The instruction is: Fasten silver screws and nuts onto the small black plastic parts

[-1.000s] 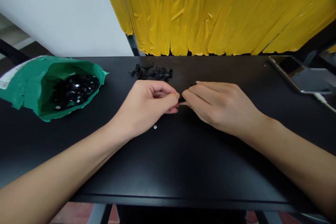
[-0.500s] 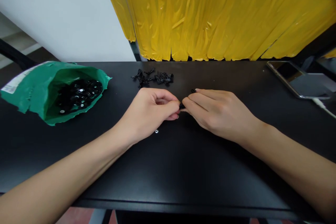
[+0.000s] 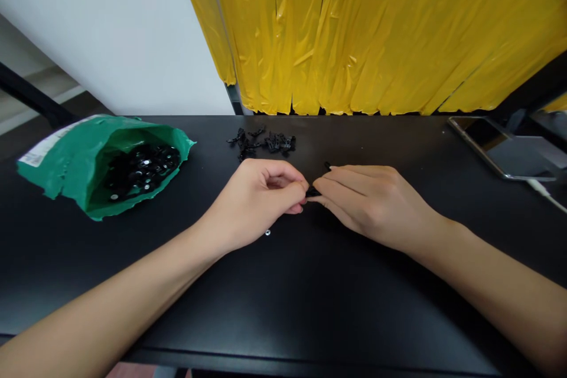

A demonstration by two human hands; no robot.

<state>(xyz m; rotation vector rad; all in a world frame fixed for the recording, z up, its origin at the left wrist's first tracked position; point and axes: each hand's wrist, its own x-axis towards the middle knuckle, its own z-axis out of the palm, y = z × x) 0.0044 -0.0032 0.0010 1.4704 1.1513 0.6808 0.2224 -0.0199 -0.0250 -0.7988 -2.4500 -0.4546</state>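
Note:
Between my two hands is a small black part (image 3: 312,191), mostly covered by fingertips. My left hand (image 3: 270,195) pinches its left side between thumb and forefinger. My right hand (image 3: 367,196) grips the same part from the right, thumb below and fingers above. A second black bit (image 3: 327,166) shows at the far fingertips of my right hand; whether it is held or lies on the table I cannot tell. A small silver ring-like piece (image 3: 268,232) lies on the table just below my left hand. Beyond the left hand lies a loose pile of small black parts (image 3: 279,142).
On the left of the black table (image 3: 283,301), a torn green bag (image 3: 95,183) gapes open, full of black parts with silver discs. A phone (image 3: 482,144) with a white cable (image 3: 544,190) lies at the right. Yellow plastic sheeting (image 3: 376,35) hangs along the back edge.
The whole view has shifted slightly, so everything sits a little lower. A bit more of the black part shows between my fingertips; both hands keep their grip.

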